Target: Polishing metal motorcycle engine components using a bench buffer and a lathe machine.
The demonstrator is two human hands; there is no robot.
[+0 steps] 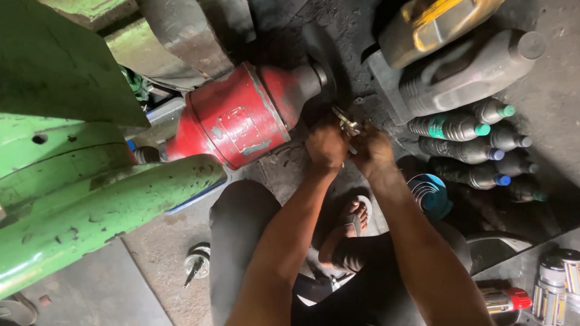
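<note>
Left hand: left hand [326, 145] is curled closed, knuckles up, around the lower part of a small shiny metal piece [347, 123], just in front of the red machine's dark end.
Right hand: right hand [371, 151] is folded closed too, pressed against the left hand and gripping the same metal piece from the other side; how much of it each hand covers cannot be told.
Metal piece: small, silvery, irregular in shape, sticking up between the two hands and reaching toward the dark disc [320, 51] at the machine's end; whether it touches the disc cannot be told.
Red machine: bulky red-painted cylindrical metal housing [238, 118] with chipped paint, lying tilted, narrowing to a dark shaft near the hands.
Green parts: worn green-painted metal arm [90, 217] and green panel [57, 60] at the left, beside the red housing.
Bottles: row of grimy dark plastic bottles [465, 136] with green and blue caps lying on their sides, right of the hands; a large grey plastic jug [471, 69] just above them.
Floor: dark oily concrete floor [163, 247], with a sandalled foot [350, 226] below the hands and a blue ribbed funnel [430, 194] near the right forearm.
</note>
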